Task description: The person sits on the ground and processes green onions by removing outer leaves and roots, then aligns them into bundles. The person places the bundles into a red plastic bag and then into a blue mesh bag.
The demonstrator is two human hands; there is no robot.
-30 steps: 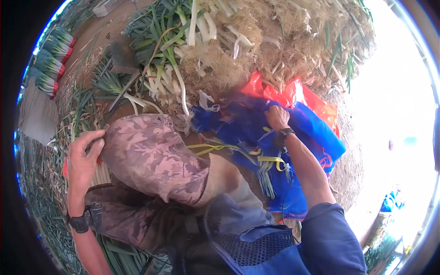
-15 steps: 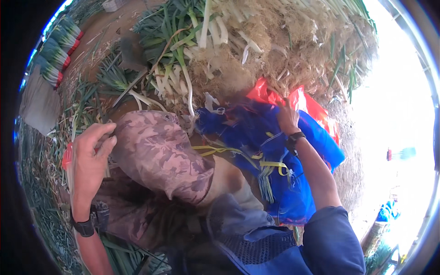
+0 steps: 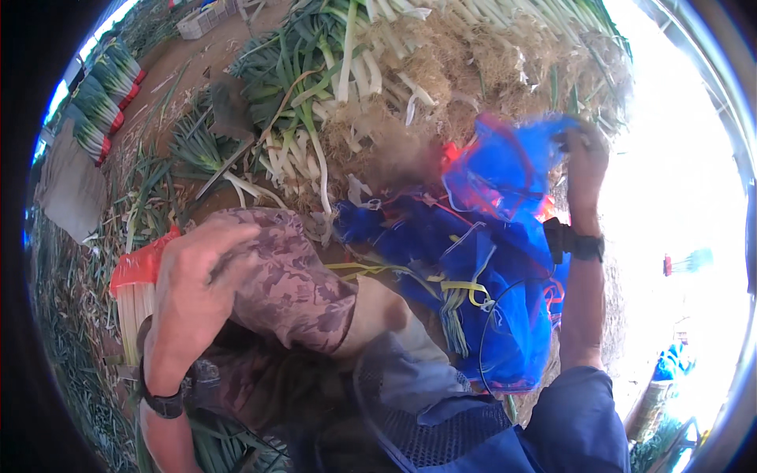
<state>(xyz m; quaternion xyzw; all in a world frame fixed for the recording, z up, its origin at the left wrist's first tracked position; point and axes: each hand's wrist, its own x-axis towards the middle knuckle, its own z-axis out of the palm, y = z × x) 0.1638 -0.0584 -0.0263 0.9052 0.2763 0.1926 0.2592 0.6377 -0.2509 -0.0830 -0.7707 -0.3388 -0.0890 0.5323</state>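
My right hand [image 3: 585, 158] is raised at the right, fingers closed on the edge of a blue mesh bag [image 3: 512, 162] with red trim. The lifted part hangs from it, somewhat blurred. More blue mesh [image 3: 505, 276] lies bunched below, with yellow ties [image 3: 465, 285] and loose strings on it. Red plastic [image 3: 451, 154] shows in part behind the lifted mesh. My left hand [image 3: 205, 268] hovers by the camouflage-covered knee [image 3: 276, 276], its fingers half bent and apart, with nothing visible in them. Beside it stands a bundle of white leek stems [image 3: 138, 315] with a red plastic wrap [image 3: 142, 264] round its top.
A large heap of leeks with dry roots [image 3: 473, 63] fills the far side. Loose leeks [image 3: 296, 162] and a long thin blade [image 3: 225, 167] lie before my knee. Several red-wrapped leek bundles [image 3: 98, 102] lie far left, near a grey cloth [image 3: 71, 185] and a pale crate [image 3: 197, 22].
My right hand has moved right from the red plastic and lifted part of the blue mesh bag. My left hand has shifted right, over the knee, uncovering more of the wrapped bundle.
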